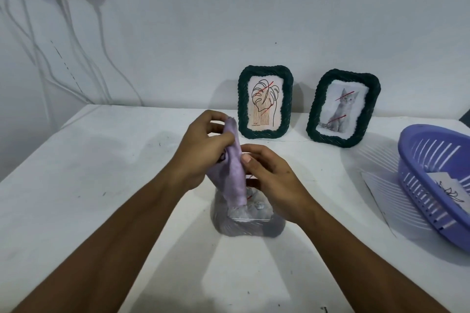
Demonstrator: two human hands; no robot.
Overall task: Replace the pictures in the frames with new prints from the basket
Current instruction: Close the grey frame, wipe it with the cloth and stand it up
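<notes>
A third frame (248,223), grey-purple and blurred, lies on the white table (101,185) directly beneath the hands. A lilac panel (235,173), apparently the frame's backing, stands up from it. The left hand (203,150) pinches the panel's upper end between thumb and fingers. The right hand (272,175) rests against the panel's right edge, thumb touching it; whether it grips the panel cannot be determined. Behind, two dark green frames lean against the wall: a leaf drawing (265,102) and a cat photo (343,109). At right, a purple basket (417,160) holds a print (445,183).
</notes>
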